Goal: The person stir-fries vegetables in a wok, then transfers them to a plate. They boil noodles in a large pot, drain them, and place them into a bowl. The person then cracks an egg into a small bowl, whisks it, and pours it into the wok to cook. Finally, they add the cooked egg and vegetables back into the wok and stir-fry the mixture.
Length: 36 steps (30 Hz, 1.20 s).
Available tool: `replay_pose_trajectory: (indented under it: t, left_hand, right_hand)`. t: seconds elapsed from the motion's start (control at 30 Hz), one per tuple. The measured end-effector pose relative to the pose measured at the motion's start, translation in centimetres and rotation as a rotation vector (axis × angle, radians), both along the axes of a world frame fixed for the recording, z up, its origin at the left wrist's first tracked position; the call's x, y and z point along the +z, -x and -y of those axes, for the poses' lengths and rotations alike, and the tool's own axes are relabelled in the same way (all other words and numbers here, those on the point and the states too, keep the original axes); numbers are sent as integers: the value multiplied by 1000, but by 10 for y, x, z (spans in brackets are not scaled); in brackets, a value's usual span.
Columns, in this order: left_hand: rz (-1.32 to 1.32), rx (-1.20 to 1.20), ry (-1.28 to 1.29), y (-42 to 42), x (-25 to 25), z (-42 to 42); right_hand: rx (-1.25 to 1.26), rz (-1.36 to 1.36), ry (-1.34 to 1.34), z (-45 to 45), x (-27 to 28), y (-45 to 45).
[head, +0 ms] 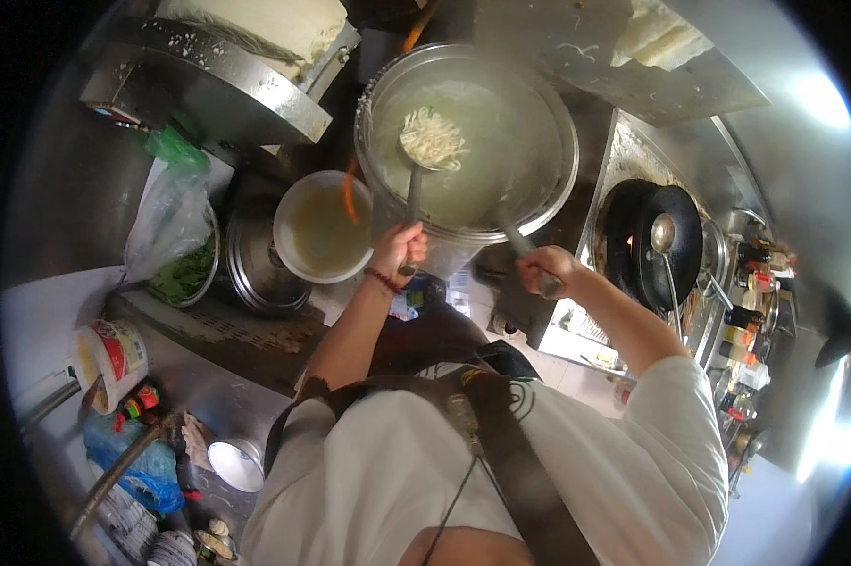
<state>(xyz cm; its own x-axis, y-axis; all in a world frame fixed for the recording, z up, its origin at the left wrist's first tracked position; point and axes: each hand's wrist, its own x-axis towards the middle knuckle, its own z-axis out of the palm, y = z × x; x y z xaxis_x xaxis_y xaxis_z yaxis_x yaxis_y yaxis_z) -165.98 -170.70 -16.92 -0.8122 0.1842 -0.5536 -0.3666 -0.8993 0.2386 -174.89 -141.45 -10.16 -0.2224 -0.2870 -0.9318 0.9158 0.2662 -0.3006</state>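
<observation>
My left hand (pixel 398 249) grips the handle of a ladle or strainer (pixel 415 191) whose bowl is heaped with pale noodles (pixel 434 139). The noodles are over the left part of a large round metal pot (pixel 569 170) of cloudy, steaming liquid (pixel 482 141). My right hand (pixel 549 270) is closed around a second long handle (pixel 516 233), which slants over the pot's near rim. Steam and liquid hide its far end, so I cannot tell which tool it is. Left of the pot stands a white bowl (pixel 284 244) of yellowish liquid.
A dough block (pixel 270 28) rests on a metal machine (pixel 256 92) at the upper left. Leafy greens (pixel 185 272) under a plastic bag and a lidded metal pot (pixel 245 272) stand left. A black wok (pixel 680 212) with a metal ladle (pixel 662 233) and several seasoning bottles (pixel 740 336) are right.
</observation>
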Motion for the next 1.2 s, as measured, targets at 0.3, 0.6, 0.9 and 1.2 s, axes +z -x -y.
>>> replay_pose_trajectory:
  t: [0.3,0.6,0.9,1.2]
  left_hand:
    - [45,39,98,-4,67,28]
    - [-31,-18,118,-23,114,27]
    - [-93,-288,652,-14,133,17]
    - [-438,-527,2013,-18,119,74]
  right_hand:
    - [-620,524,922,91,-64,27]
    - [-54,-345,406,-38,-5,-52]
    - [-437,35,627,-10,6,-64]
    - [-558,-23,663,6,66,-137]
